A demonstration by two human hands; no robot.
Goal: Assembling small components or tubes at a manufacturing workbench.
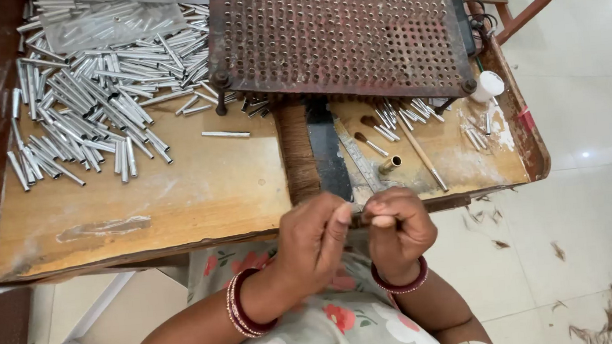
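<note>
Right at the near edge of the wooden table (175, 198), both hands meet, fingertips almost touching. Left hand (317, 241) curled, thumb and forefinger pinched together on something small and thin between the two hands; can't tell what it is. Right hand (397, 229) closed in a loose fist, thumb pressed on the same small item, nothing else visible in it. Red bangles on both wrists

Just beyond the hands, a strip of brown bristles (297, 151) lies next to a dark flat blade (328, 151) and a metal ruler (359, 161), all running near to far. Right of those, a small brass tube (389, 164) and a thin brush (423, 156) with a pale handle lie on the table. Far left, a big loose heap of silver metal tubes (86, 103), one stray tube (226, 134) apart from it nearer the middle. Far middle, a rusty perforated metal plate (338, 29) stands raised over the table, a few silver tubes under its edge. White small cap (489, 85) at far right corner. Floor on the right has bits of brown fibre scattered
</note>
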